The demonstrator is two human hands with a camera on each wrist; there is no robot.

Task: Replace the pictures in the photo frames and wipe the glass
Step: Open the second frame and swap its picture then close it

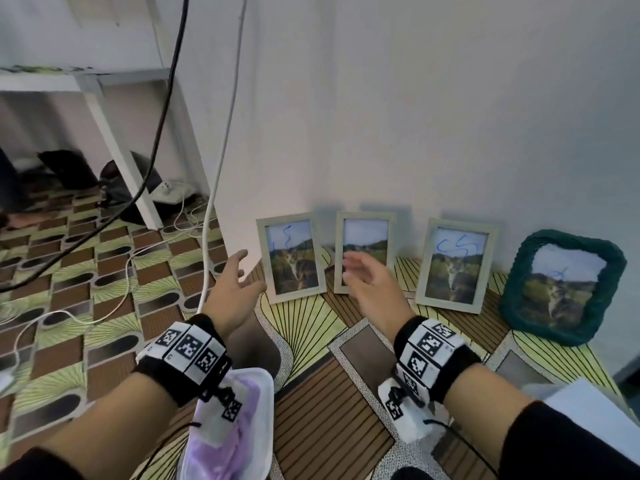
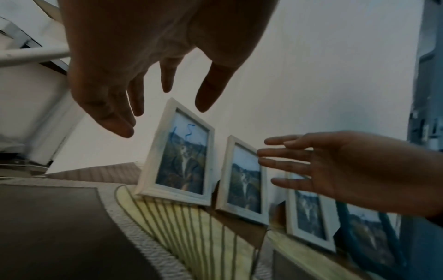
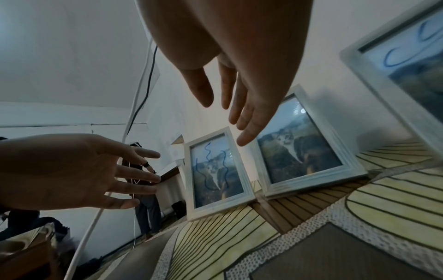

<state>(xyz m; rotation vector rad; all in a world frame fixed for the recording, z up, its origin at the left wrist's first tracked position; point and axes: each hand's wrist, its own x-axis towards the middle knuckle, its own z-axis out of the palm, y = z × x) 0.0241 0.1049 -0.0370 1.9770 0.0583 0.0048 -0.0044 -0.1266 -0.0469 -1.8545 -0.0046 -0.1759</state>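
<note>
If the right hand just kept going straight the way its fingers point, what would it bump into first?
Most likely the second white frame from the left. The open right hand points at it, fingertips near its left edge, with nothing between in the wrist view. Depth is unclear, so it might graze the gap beside the leftmost frame.

Four photo frames lean in a row against the wall (image 1: 450, 116) (standing on the patterned mat (image 1: 311, 323)): leftmost frame (image 1: 291, 258), second frame (image 1: 365, 252), third frame (image 1: 453, 265), woven-rimmed frame (image 1: 562, 287) rightmost.

Patterned floor mat (image 1: 311, 327) carries all items. Three pale frames (image 1: 367, 252) plus green woven frame (image 1: 562, 289) stand at 12 to 2 o'clock, leaning on wall. White cables (image 1: 114, 299) at 9 o'clock. Plastic bag (image 1: 242, 427) at 6 o'clock.
</note>
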